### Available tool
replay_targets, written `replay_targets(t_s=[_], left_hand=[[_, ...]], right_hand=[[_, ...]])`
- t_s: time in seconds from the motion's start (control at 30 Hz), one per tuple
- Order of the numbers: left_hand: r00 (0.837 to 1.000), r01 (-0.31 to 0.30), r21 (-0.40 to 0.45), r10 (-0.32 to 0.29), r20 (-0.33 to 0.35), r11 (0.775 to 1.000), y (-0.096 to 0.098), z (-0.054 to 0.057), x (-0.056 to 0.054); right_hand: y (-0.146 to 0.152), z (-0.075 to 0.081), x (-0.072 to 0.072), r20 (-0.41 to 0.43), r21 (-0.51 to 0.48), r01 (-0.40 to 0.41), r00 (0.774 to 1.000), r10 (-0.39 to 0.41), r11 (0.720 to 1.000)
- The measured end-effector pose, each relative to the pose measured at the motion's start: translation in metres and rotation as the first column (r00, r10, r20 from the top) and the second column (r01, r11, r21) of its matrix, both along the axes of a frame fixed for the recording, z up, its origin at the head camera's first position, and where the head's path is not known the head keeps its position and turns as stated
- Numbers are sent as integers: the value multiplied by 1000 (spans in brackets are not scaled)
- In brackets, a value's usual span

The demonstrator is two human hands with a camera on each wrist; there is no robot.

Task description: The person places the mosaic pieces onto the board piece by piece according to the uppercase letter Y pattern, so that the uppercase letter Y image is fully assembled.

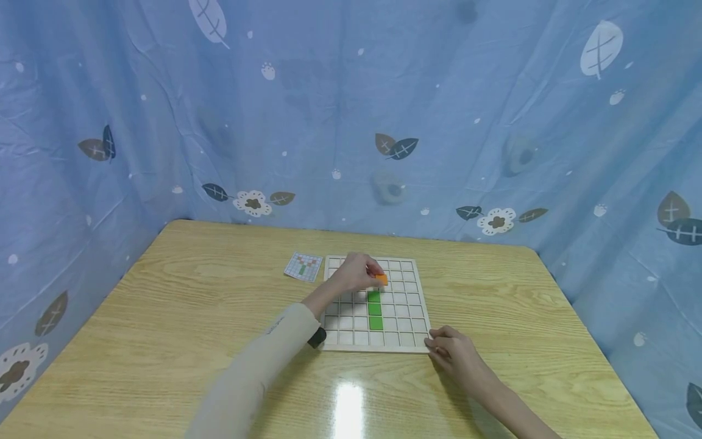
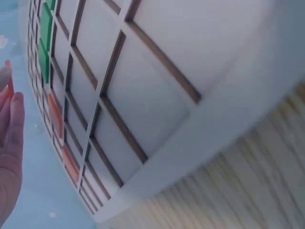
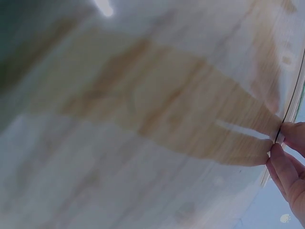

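Note:
My left hand (image 1: pixel 356 272) is over the upper middle of a white gridded board (image 1: pixel 404 346), pinching an orange square tile (image 1: pixel 382 280) between thumb and fingertips. In the left wrist view, the held tile (image 2: pixel 10 85) shows edge-on at the fingertips. Green tiles (image 1: pixel 375 309) form a short column on the board, just below that hand. Two orange tiles (image 2: pixel 55 115) lie in board cells in the left wrist view; the left hand hides them from the head camera. My right hand (image 1: pixel 456 353) grips the board's near right corner between thumb and fingers.
A small printed card (image 1: pixel 303 266) with a coloured grid pattern lies beside the board's far left corner. Wooden table (image 1: pixel 219 292) surrounds the board, and a blue leaf-patterned curtain (image 1: pixel 329 122) hangs behind and along both sides.

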State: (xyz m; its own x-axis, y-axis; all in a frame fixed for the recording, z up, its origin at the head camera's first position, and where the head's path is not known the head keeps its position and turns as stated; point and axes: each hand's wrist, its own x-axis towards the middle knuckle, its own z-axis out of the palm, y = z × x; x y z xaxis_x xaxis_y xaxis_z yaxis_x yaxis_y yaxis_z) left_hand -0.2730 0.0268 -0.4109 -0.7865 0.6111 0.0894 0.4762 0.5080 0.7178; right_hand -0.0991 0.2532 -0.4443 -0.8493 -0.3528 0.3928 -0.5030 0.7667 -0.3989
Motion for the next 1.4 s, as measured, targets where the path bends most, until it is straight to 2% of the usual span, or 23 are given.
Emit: replay_targets(t_s=[0.23,0.37,0.53,0.77,1.1,1.4], left_hand=[[1000,-21,-18,21,-20,1000,9,-9,-2],[998,-56,-40,55,-21,998,13,-14,-1],[995,-94,-75,95,12,993,16,-18,-1],[993,-103,-54,106,45,993,19,-17,-1],[985,-132,-17,133,110,991,22,-16,2],[980,-103,34,95,172,994,18,-15,0]], right_hand=[[0,0,0,-22,3,5,1000,-5,1000],[0,1,0,4,0,8,1000,-8,1000],[-1,1,0,38,-2,13,999,-13,1000],[-2,2,-1,-5,2,6,1000,-6,1000],[-1,1,-1,1,7,6,1000,-6,1000],[0,0,-1,-13,10,-8,1000,8,1000]])
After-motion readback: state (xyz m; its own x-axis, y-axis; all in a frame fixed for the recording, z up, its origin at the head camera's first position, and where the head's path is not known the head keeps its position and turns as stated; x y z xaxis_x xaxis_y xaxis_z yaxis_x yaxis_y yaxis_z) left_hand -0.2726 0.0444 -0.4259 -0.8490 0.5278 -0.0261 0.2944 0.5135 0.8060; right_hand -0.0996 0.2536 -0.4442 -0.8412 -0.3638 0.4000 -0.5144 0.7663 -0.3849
